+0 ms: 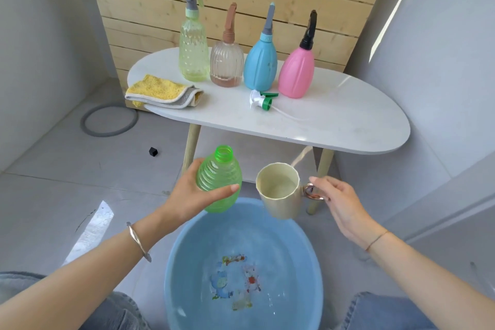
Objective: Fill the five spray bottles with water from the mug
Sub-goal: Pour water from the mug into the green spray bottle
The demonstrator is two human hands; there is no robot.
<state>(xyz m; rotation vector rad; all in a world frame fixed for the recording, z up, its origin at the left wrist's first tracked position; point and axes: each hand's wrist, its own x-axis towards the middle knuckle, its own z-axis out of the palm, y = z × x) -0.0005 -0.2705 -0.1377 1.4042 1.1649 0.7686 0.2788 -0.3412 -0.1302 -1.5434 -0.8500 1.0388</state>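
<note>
My left hand (187, 193) grips an uncapped green ribbed bottle (219, 177), its open neck tilted up, above the far rim of a blue basin (308, 270). My right hand (340, 203) holds a cream mug (278, 191) by its copper handle, just right of the bottle; water shows inside the mug. On the white table (334, 120) stand a pale green spray bottle (193, 53), a clear brown one (227, 64), a blue one (261, 64) and a pink one (296, 72), all capped. A loose white-and-green spray head (261, 100) with its tube lies in front of them.
A folded yellow-and-grey cloth (163, 92) lies at the table's left end. The basin holds water and has a printed picture on its bottom. A grey ring (109, 120) and a small black cube (153, 151) lie on the tiled floor at left. A wooden slat wall stands behind the table.
</note>
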